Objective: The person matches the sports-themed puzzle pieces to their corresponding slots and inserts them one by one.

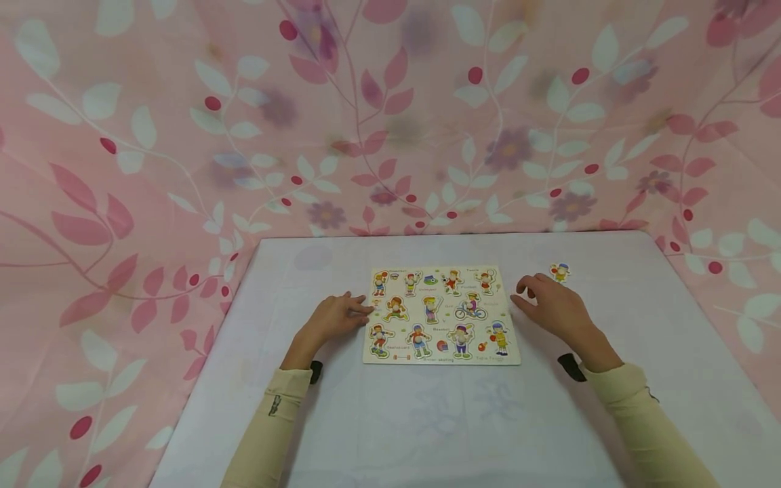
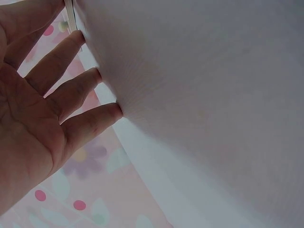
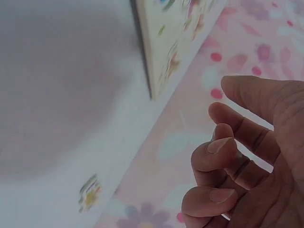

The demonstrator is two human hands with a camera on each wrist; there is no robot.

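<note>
A cream puzzle board [image 1: 401,331] lies flat on the table, filled with several colourful pieces of children playing sports. My left hand [image 1: 332,317] is at the board's left edge with its fingers extended; in the left wrist view, those fingertips [image 2: 80,37] press down on the white cloth by the board. Off the right edge hovers my right hand [image 1: 558,308], its fingers loosely bent and holding nothing, as the right wrist view confirms. Just beyond it lies a loose puzzle piece [image 1: 559,273], a figure in a blue cap, also visible in the right wrist view.
A white cloth [image 1: 427,420] covers the table. Behind and to both sides hangs a pink curtain [image 1: 390,135] with leaves and flowers, meeting the table's back edge. Dark straps [image 1: 571,367] sit at my wrists below the beige sleeves.
</note>
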